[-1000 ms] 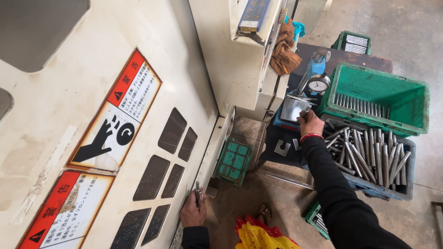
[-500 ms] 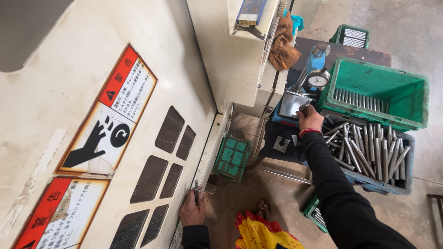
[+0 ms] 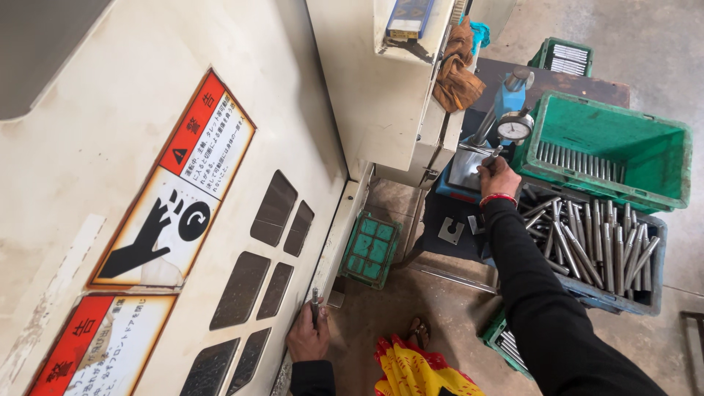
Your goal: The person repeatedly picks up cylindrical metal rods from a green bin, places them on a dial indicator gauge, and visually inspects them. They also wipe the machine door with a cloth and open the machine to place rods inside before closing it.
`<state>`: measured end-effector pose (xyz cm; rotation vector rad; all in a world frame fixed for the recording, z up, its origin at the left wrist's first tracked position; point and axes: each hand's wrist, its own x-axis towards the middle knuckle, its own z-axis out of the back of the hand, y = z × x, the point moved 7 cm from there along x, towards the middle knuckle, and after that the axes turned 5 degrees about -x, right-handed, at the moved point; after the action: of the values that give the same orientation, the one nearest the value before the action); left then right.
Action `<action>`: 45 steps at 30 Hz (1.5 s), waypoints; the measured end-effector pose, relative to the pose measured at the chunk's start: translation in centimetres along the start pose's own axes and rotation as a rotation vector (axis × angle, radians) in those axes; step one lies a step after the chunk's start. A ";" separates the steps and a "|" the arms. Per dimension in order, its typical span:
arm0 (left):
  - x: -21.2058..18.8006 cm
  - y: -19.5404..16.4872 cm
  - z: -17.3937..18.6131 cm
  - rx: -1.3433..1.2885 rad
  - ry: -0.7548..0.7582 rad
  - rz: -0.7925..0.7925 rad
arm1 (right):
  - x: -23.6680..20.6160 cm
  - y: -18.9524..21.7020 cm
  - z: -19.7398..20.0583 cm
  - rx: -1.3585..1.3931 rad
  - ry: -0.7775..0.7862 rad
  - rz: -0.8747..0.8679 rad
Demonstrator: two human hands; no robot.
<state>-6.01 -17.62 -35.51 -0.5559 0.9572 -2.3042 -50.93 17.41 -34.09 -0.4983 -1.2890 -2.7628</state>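
Note:
My right hand (image 3: 497, 176) is stretched out to a dial gauge stand (image 3: 513, 125) on a dark table and pinches a thin metal rod (image 3: 493, 152) under the gauge, over a grey metal block (image 3: 466, 167). A red band circles that wrist. My left hand (image 3: 308, 336) hangs low beside the cream machine panel (image 3: 147, 147) and grips a short metal rod (image 3: 315, 302) that points upward.
A green crate (image 3: 660, 158) with a row of rods sits atop a blue crate (image 3: 623, 301) full of loose metal rods. A small green crate (image 3: 370, 249) stands on the floor, another (image 3: 568, 55) at the back. A brown rag (image 3: 455, 77) hangs from the machine. A foot in a sandal (image 3: 419, 331) shows below.
My right hand has stayed at the gauge stand, and my left hand still holds its rod. The view has shifted only slightly.

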 end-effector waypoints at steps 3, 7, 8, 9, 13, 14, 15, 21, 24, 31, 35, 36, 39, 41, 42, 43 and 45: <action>0.0 -0.1 0.0 -0.003 -0.005 -0.019 | 0.4 -0.1 -0.2 -0.013 -0.005 -0.011; 0.0 -0.1 0.0 0.011 -0.013 -0.033 | 0.6 0.0 -0.4 0.028 -0.006 0.008; 0.0 -0.1 0.0 0.011 -0.013 -0.039 | 0.7 0.0 -0.4 0.021 -0.006 0.007; 0.0 -0.1 0.0 0.011 -0.012 -0.046 | 0.7 0.0 -0.4 0.013 -0.007 0.005; 0.0 0.3 -0.2 0.015 -0.007 -0.011 | 0.8 0.2 -0.5 -0.015 -0.005 -0.014; 0.0 0.4 -0.2 0.024 0.001 -0.001 | 0.8 0.2 -0.5 -0.014 -0.005 -0.006; 0.0 0.5 -0.3 0.033 0.009 0.010 | 0.8 0.3 -0.5 -0.014 -0.006 0.002; -0.1 0.3 0.0 -0.029 -0.011 0.009 | 0.5 0.8 -0.1 -0.052 -0.033 0.060; 0.0 -0.2 0.3 0.033 -0.022 -0.023 | -0.2 1.8 0.4 -0.077 -0.062 0.104; 0.0 -2.0 1.5 -0.029 -0.029 -0.064 | -1.3 5.8 3.1 -0.073 -0.196 0.167; -0.3 -3.0 2.3 -0.018 -0.030 -0.057 | -1.6 6.5 3.8 -0.045 -0.032 0.012; -0.6 -3.2 2.5 -0.003 -0.026 -0.050 | -2.5 6.9 4.0 -0.076 -0.009 0.028; -2.1 -2.8 2.6 -0.325 -0.013 0.141 | -7.1 7.6 5.4 -0.178 0.129 0.161; -4.0 -3.4 2.5 -0.610 -0.054 0.139 | -11.5 7.2 8.2 -0.059 0.096 0.171; -4.9 -3.7 2.3 -0.754 -0.077 0.137 | -13.9 5.7 9.3 0.181 0.068 -0.026; -5.8 -3.6 1.7 -0.872 -0.071 0.240 | -15.9 4.3 10.0 0.422 0.044 -0.223; -8.7 -3.0 0.5 -1.095 -0.048 0.476 | -18.7 2.0 9.3 0.750 0.230 -0.674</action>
<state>-0.34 -10.50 -34.30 -0.6788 2.0417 -1.1995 -30.38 21.51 -32.79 0.3580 -2.5723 -2.2958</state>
